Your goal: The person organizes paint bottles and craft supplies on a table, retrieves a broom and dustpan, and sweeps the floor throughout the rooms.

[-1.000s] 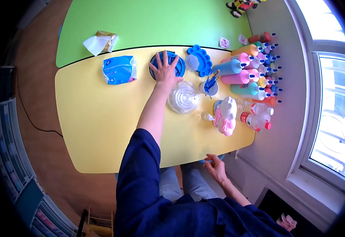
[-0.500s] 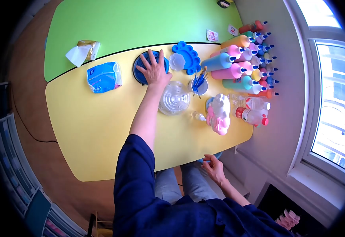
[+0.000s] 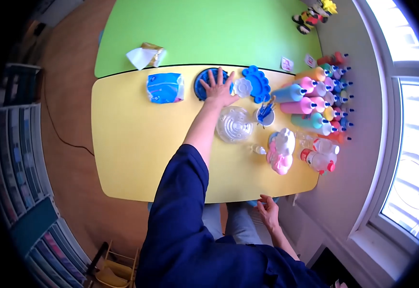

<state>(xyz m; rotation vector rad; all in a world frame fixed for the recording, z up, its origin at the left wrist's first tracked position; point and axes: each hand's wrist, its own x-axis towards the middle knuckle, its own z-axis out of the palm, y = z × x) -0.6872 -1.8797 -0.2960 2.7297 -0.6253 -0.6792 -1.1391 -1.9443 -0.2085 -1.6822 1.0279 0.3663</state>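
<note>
Blue disc [image 3: 200, 87] lies beneath the left hand [image 3: 217, 92], its fingers spread.

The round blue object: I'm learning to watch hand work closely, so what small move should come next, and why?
Probably curl the left hand's spread fingers toward the rim of the round blue object: they lie open across it, without visibly gripping its edge, and the clear round plastic dish close by leaves little room for sliding.

Round blue disc [image 3: 200, 91], dark-rimmed, lying flat on yellow tabletop [image 3: 137, 144], partly covered
</note>
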